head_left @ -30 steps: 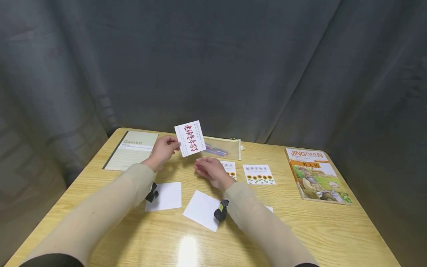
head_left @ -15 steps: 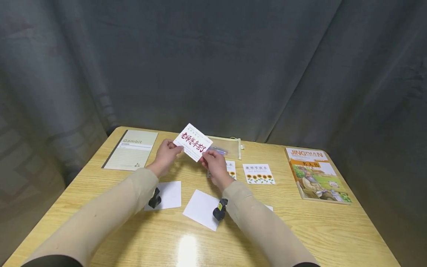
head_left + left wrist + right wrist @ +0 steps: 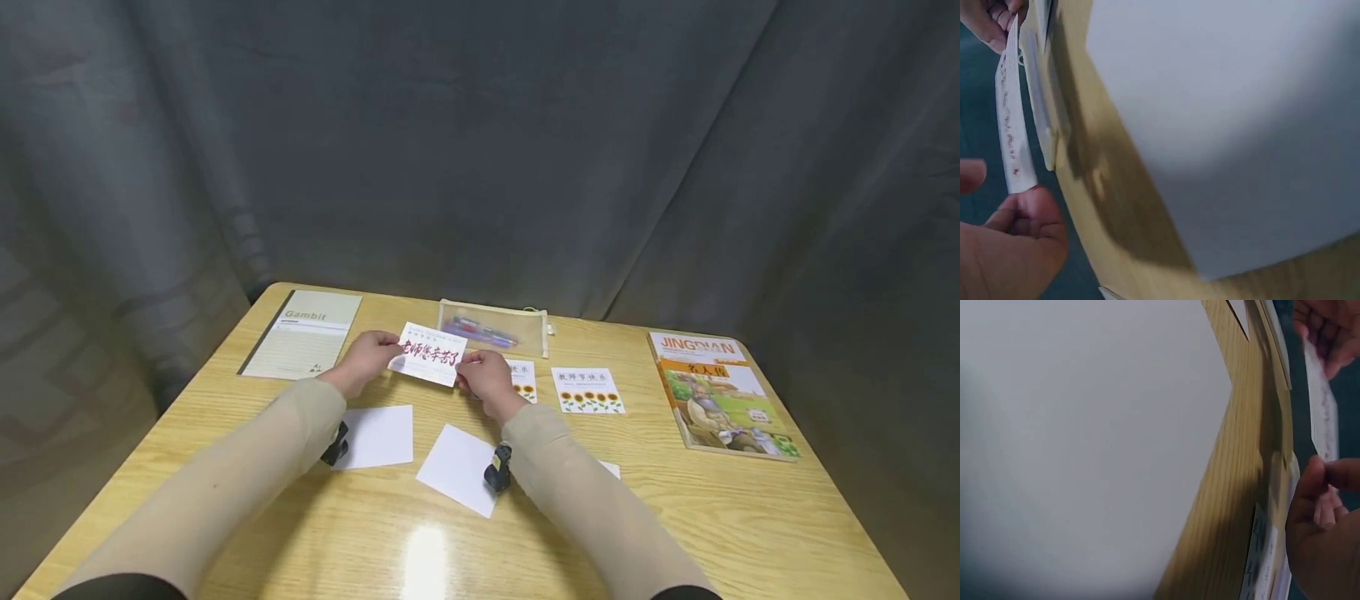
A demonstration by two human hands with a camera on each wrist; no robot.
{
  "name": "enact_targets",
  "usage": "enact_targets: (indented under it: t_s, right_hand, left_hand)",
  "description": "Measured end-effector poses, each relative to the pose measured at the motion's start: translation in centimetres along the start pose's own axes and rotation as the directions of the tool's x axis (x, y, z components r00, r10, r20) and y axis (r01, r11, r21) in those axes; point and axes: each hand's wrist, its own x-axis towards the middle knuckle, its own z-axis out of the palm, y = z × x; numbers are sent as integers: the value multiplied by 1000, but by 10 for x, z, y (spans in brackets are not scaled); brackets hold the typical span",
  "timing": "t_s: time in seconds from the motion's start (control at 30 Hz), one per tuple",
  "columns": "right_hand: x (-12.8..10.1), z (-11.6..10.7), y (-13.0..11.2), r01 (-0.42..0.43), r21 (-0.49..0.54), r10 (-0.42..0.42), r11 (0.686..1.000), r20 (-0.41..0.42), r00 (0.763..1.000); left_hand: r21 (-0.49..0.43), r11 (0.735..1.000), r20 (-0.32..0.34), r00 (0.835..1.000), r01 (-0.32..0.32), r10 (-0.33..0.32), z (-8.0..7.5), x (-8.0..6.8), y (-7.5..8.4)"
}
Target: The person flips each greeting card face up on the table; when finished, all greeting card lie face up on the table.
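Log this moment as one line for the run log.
left hand: pinches card | right hand: pinches card | card: above table

You are seated at a small study or recording booth rather than a lived-in room: a heavy dark grey curtain (image 3: pixel 480 142) hangs in folds all round the back and sides, closing off everything behind the worktop (image 3: pixel 750 517). The worktop itself is a light wood-grain school-style desk with rounded corners, glossy enough to reflect an overhead lamp. What lies on it is stationery and reading matter: a ruled notebook marked "Gambit" (image 3: pixel 303 333), a clear mesh pencil pouch (image 3: pixel 493 327) with pens inside, an illustrated book titled "JINGDIAN" (image 3: pixel 720 393), printed greeting cards with sunflowers (image 3: pixel 587 390) and blank white cards (image 3: pixel 377 437).
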Motion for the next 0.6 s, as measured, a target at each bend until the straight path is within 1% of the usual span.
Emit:
enact_targets:
  t_s: [0.07,0.13,0.2,0.37,0.6]
  right_hand:
    - [0,2,1,-29,-3,29,1000,-2,1000]
    - [-1,3,1,-38,-3,38,999,12,999]
    - [-3,4,0,-43,-10,44,999,41,998]
    - [-7,6,-1,-53,-36,57,998,124,991]
    - [-11,7,-5,-51,-61,59,997,139,988]
  left_hand:
    - [4,999,36,998,47,-47,2,0,-3]
    - [19,997,49,995,80,-81,3,-1,-6]
    - [33,995,56,993,98,-100,2,-2,-8]
    - [65,991,55,991,120,-123,0,-1,-12]
    - [119,987,53,992,107,-114,-1,2,-12]
